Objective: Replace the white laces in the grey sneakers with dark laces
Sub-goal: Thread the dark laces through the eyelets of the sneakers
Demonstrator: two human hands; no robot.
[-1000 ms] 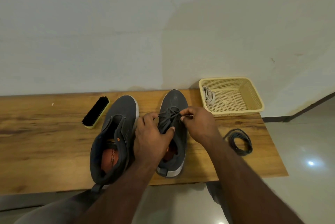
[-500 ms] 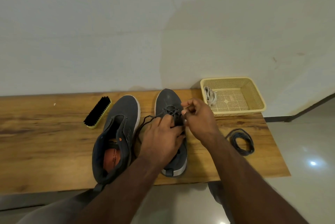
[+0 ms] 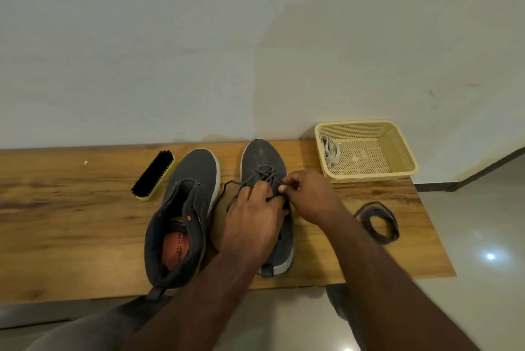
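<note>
Head view: both hands, the left hand (image 3: pixel 252 225) and the right hand (image 3: pixel 309 197), pinch the dark lace (image 3: pixel 264 174) on the right sneaker (image 3: pixel 262 154) on the bench (image 3: pixel 71 208).

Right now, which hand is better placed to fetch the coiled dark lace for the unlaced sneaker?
The right hand. The coiled dark lace lies on the table's right side, close beside that forearm. The left hand would have to cross over the right sneaker.

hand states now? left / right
Left hand: fingers curled, gripping the dark lace on the right sneaker.
Right hand: pinching the same lace.
</note>
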